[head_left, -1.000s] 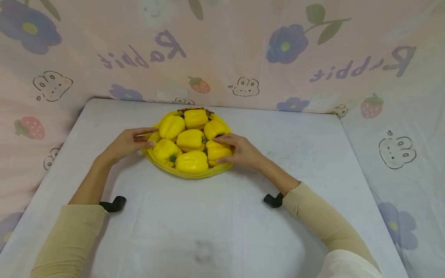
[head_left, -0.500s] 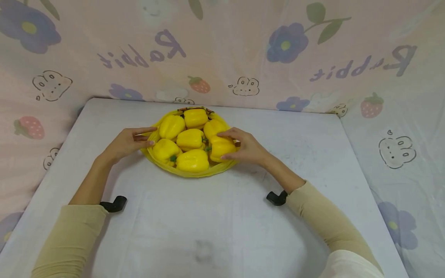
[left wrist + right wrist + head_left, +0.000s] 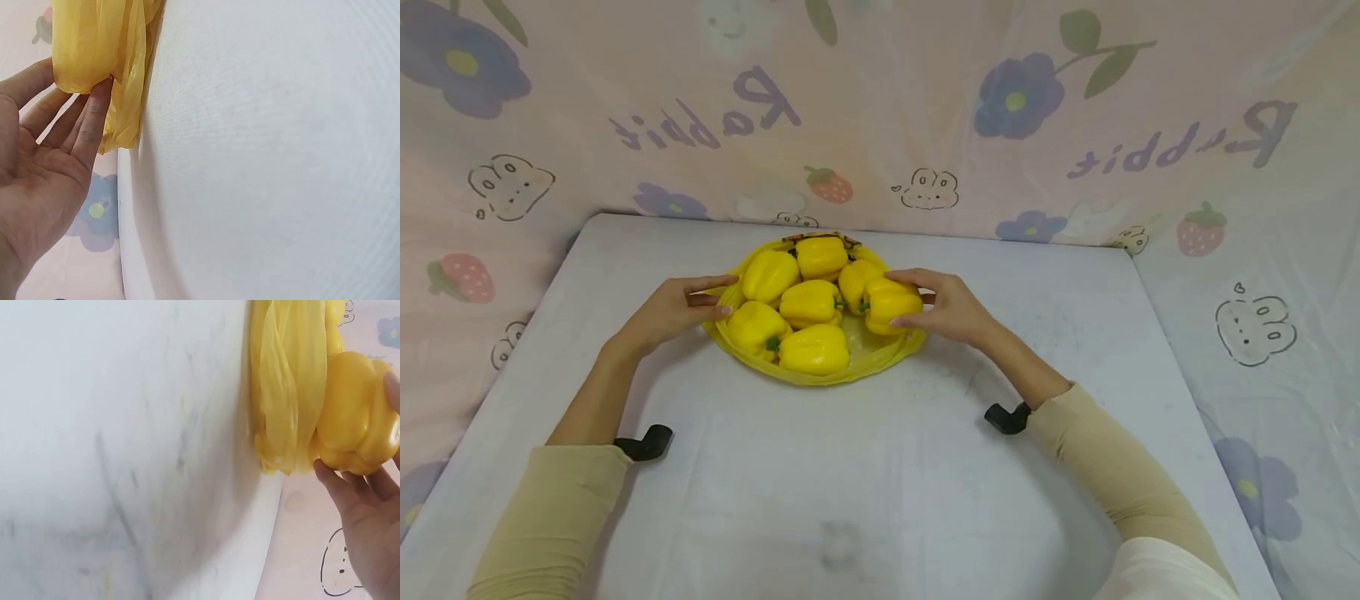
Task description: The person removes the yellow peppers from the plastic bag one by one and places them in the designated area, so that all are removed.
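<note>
Head view, please, from near to far: what is different now?

On the near right side of the yellow bag (image 3: 823, 379), a bare patch of its bottom can be seen. One second ago a pepper (image 3: 891, 307) sat in that spot; now the right hand (image 3: 953, 310) has brought it up and outward, to the bag's right rim. I judge that this pepper is separated from its place, but not yet fully outside.

And how is it kept in the hand?

It is grasped: the thumb lies on the near side, the fingers on the far side. Its blunt end looks toward the palm, its green stem toward the left. From the right wrist view, it stands beside the bag's edge; whether it touches there, I cannot tell.

What does the left hand (image 3: 662, 312) do?

It has stayed in place, pinching the bag's left edge with the fingertips, which probably steadies it.

And farther?

Six other peppers (image 3: 811, 302) remain inside the bag. Behind the white table (image 3: 760, 483) hangs a printed cloth (image 3: 880, 108).
</note>
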A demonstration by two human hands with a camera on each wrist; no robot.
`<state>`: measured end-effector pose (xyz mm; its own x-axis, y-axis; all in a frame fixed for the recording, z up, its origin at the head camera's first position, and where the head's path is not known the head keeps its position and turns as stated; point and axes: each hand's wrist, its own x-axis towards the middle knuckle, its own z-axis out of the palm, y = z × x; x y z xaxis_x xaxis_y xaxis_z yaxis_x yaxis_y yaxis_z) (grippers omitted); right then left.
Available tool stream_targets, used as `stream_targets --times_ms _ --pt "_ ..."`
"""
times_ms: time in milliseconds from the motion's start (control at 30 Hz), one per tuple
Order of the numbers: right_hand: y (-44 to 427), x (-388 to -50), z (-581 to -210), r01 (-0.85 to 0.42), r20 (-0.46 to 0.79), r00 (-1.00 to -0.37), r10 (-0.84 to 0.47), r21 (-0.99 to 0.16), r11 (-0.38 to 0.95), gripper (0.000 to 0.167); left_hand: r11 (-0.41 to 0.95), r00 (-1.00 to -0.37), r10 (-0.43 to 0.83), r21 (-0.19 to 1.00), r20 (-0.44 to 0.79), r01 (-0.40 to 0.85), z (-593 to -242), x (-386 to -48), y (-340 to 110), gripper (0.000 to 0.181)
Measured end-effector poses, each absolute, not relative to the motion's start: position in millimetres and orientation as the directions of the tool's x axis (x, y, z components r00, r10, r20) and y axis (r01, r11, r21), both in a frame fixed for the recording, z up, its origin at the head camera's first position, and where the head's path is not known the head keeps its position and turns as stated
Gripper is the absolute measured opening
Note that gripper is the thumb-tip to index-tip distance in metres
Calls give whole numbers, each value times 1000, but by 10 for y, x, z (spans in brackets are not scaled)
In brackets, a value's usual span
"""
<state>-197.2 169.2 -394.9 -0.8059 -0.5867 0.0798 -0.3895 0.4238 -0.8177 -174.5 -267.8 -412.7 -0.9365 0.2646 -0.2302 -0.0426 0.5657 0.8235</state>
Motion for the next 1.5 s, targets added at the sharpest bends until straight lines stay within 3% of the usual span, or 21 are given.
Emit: stream_targets --times_ms 433,700,1300,1500 --pt "1857 -2073 -3892 -371 72 -828 -556 -813 448 64 547 -938 286 837 -196 -8 -4123 -1764 -2676 53" --pt "1955 -2166 -3880 -416 150 -830 -536 -807 418 63 554 -934 292 832 -206 -10 -4142 -1746 -2678 52" --pt "2140 -2446 -3946 -338 144 -905 -399 -815 472 64 584 -919 339 811 -200 39 -4107 -1756 -2672 55" --pt "2138 -2550 -3945 -281 112 -927 -357 -839 467 64 563 -928 307 827 -211 -2 -4129 -1748 -2691 57"
